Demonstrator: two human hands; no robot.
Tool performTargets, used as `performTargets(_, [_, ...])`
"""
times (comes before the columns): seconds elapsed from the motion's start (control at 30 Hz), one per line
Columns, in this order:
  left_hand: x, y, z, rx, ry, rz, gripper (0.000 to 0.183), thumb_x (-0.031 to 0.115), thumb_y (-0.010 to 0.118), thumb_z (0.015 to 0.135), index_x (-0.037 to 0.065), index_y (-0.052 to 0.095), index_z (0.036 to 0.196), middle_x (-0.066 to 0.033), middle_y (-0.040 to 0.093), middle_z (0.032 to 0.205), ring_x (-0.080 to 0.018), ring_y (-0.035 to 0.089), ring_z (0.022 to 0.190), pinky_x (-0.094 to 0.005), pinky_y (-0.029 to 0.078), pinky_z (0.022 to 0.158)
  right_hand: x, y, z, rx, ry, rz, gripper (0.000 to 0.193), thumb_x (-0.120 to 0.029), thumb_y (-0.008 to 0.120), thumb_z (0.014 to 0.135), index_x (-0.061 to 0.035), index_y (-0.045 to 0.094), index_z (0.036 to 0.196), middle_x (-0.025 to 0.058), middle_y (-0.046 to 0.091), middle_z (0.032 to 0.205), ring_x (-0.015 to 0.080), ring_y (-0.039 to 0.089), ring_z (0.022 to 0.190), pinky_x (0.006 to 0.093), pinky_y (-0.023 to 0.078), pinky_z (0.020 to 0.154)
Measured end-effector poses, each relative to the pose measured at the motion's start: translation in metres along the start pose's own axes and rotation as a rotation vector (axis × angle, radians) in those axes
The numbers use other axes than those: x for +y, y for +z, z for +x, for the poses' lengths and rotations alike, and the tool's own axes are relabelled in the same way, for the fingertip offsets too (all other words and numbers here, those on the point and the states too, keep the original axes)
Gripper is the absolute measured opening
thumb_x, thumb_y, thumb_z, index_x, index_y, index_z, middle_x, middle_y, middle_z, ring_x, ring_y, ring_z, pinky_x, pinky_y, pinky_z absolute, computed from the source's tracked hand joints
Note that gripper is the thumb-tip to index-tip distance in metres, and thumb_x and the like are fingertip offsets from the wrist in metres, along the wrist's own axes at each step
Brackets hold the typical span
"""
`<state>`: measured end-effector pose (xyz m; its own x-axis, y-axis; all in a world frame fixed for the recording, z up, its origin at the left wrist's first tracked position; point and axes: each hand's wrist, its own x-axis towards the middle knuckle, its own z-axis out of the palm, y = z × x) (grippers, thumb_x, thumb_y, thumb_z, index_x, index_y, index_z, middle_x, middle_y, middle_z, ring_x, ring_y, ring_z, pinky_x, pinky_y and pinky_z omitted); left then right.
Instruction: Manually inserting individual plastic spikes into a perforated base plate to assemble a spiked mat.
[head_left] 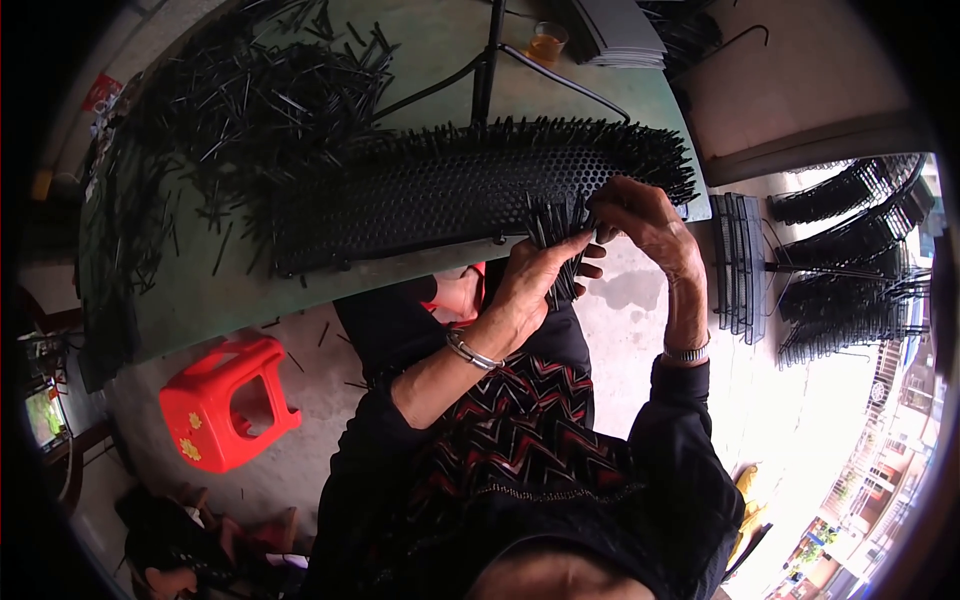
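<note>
My left hand (pixel 520 285) is closed round a bundle of thin black sticks (pixel 556 222), held upright at the near edge of a black perforated panel (pixel 420 205). Beside the bundle, my right hand (pixel 645 218) is bent in a pinch, its fingertips close to the sticks and the panel's right part. Whatever lies between those fingertips is too small and dark to make out. Rows of similar black sticks (pixel 560 135) stand up from the panel along its far edge and right end, while bare holes show across its middle and left.
Loose black sticks (pixel 270 95) lie heaped on the green table (pixel 190 310). Behind the panel rises a black metal stand (pixel 484 85). A cup (pixel 546 42) of amber liquid and grey sheets (pixel 615 35) sit farther back. A red stool (pixel 225 400) is at left; black racks (pixel 840 260) stand right.
</note>
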<state>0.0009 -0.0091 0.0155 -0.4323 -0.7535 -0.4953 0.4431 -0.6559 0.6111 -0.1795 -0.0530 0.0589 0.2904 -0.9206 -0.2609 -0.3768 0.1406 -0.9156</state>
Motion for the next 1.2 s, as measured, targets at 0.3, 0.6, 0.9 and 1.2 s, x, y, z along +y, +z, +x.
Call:
performTargets(0.3, [-0.005, 0.000, 0.007, 0.027, -0.081, -0.116, 0.033, 0.033, 0.064, 0.091, 0.006, 0.061, 0.109, -0.0118, 0.068, 0.101, -0.0236, 0.068, 0.091, -0.0373, 0.058, 0.072, -0.009, -0.008, -0.005, 0.640, -0.205, -0.151, 0.012, -0.005, 0.057, 0.093, 0.0011, 0.062, 0.102, 0.0068, 0.068, 0.086, 0.0106, 0.063, 0.076, 0.0245, 0.050, 0.070])
performTargets(0.6, [-0.019, 0.000, 0.017, 0.042, -0.148, -0.182, 0.027, 0.028, 0.063, 0.092, 0.007, 0.061, 0.109, -0.0127, 0.068, 0.101, -0.0249, 0.068, 0.092, -0.0401, 0.058, 0.075, 0.009, -0.008, 0.030, 0.871, -0.336, -0.328, 0.013, -0.010, 0.058, 0.093, -0.0014, 0.063, 0.102, 0.0079, 0.069, 0.083, 0.0113, 0.064, 0.075, 0.0257, 0.049, 0.069])
performTargets(0.9, [-0.022, -0.001, 0.017, 0.059, -0.125, -0.218, 0.026, 0.026, 0.062, 0.092, 0.007, 0.062, 0.110, -0.0126, 0.067, 0.100, -0.0248, 0.067, 0.090, -0.0395, 0.058, 0.074, 0.020, -0.017, 0.040, 0.891, -0.423, -0.494, 0.012, -0.008, 0.057, 0.094, -0.0014, 0.063, 0.102, 0.0093, 0.070, 0.082, 0.0131, 0.066, 0.072, 0.0261, 0.051, 0.066])
performTargets(1.2, [-0.018, 0.000, 0.013, 0.063, -0.125, -0.215, 0.023, 0.024, 0.064, 0.091, 0.007, 0.062, 0.106, -0.0107, 0.067, 0.093, -0.0240, 0.067, 0.087, -0.0396, 0.058, 0.072, 0.017, -0.016, 0.036, 0.874, -0.389, -0.479, 0.012, -0.007, 0.057, 0.093, -0.0018, 0.063, 0.102, 0.0090, 0.070, 0.081, 0.0135, 0.068, 0.075, 0.0260, 0.051, 0.069])
